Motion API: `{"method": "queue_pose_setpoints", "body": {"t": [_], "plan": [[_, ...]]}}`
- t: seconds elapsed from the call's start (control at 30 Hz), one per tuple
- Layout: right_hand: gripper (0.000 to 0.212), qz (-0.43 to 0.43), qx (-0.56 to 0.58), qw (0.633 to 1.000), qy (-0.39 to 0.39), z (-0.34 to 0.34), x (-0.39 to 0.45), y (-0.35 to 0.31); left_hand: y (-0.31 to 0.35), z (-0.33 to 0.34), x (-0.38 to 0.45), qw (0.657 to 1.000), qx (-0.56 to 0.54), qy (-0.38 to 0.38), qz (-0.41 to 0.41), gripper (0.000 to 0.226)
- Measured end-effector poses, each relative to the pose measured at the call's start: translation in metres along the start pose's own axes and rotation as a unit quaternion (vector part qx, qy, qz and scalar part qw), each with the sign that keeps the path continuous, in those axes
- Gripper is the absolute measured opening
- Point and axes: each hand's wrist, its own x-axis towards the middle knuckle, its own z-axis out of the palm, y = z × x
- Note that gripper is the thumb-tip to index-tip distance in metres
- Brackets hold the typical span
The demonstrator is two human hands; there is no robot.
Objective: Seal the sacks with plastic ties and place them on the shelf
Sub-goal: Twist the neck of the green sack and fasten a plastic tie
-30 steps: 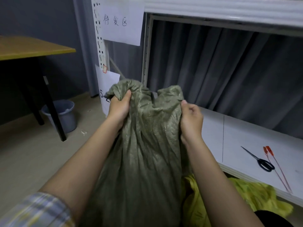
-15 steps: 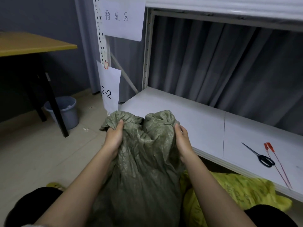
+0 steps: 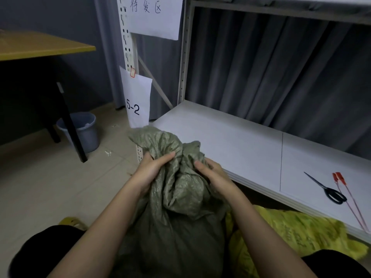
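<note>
so the green sack (image 3: 174, 213) is standing upright on the floor between the person's knees, right up against the front edge of the shelf (image 3: 230, 141). both hands are bunching the mouth of it. left hand (image 3: 151, 170) has its fingers curled round a wad of the fabric, thumb laid across the top, and the right hand (image 3: 212, 173) is clamped on the other side of the neck with its fingers wrapped round behind where i can't see them. loose top of the sack flops up and to the left above the left hand.

thing that matters imo: the ties (image 3: 349, 199) are lying on the shelf near its front right corner, just beside the scissors (image 3: 329, 190), long ways running from the back toward the front edge. that's well off to the right of the sack, so the right hand is clearly the nearer one. my guess is the left has to take the whole neck by itself so the right can reach over. the yellow sack (image 3: 297, 233) is slumped under the shelf on the right, not tied as far as i can tell.
</note>
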Motion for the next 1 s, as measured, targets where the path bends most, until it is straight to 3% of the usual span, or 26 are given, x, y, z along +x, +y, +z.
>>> {"method": "queue_pose_setpoints", "body": {"t": [0.1,0.17,0.2,0.27,0.3,0.37,0.43,0.5,0.57,0.63,0.73,0.83,0.93,1.0], "plan": [[0.055,0.001,-0.072,0.997,0.03,0.007,0.003,-0.006,-0.005,0.007,0.002,0.994,0.095,0.046,0.028,0.043],[0.045,0.034,-0.141,0.989,-0.034,0.011,0.004,-0.008,-0.004,0.011,0.001,0.989,0.129,0.07,0.023,0.043],[0.038,0.041,-0.18,0.982,-0.049,0.013,0.004,-0.009,-0.004,0.012,0.0,0.99,0.118,0.078,0.02,0.036],[0.028,0.017,-0.208,0.977,0.031,0.015,0.0,-0.017,0.0,0.009,-0.002,0.996,0.022,0.085,0.006,0.022],[0.025,-0.007,-0.174,0.98,0.097,0.013,-0.003,-0.02,0.003,0.005,-0.002,0.995,-0.038,0.091,-0.001,0.023],[0.025,-0.039,0.019,0.977,0.209,0.0,-0.003,-0.022,0.005,-0.006,0.003,0.987,-0.117,0.104,-0.016,0.035],[0.027,-0.037,0.267,0.94,0.21,-0.012,-0.004,-0.024,0.005,-0.014,0.009,0.984,-0.14,0.109,-0.024,0.046],[0.029,-0.009,0.43,0.88,0.2,-0.021,0.0,-0.023,0.009,-0.013,0.008,0.987,-0.124,0.103,-0.026,0.061],[0.039,0.032,0.474,0.849,0.234,-0.022,0.012,-0.018,0.01,-0.007,0.005,0.992,-0.076,0.092,-0.027,0.07],[0.046,0.065,0.465,0.844,0.261,-0.01,0.021,-0.017,0.007,0.002,0.002,0.997,-0.003,0.075,-0.023,0.07],[0.056,0.077,0.415,0.874,0.24,0.012,0.027,-0.022,0.0,0.016,-0.006,0.997,0.049,0.002,-0.061,0.079],[0.047,0.052,0.332,0.935,0.11,0.027,0.022,-0.032,0.001,0.032,-0.018,0.994,0.077,-0.067,-0.034,0.044],[0.032,0.021,0.276,0.961,-0.008,0.028,0.014,-0.039,0.0,0.042,-0.019,0.996,0.062,-0.057,-0.016,0.021],[0.031,0.007,0.183,0.983,-0.031,0.024,0.011,-0.044,-0.002,0.045,-0.018,0.998,0.056,-0.005,-0.015,0.018]]}}
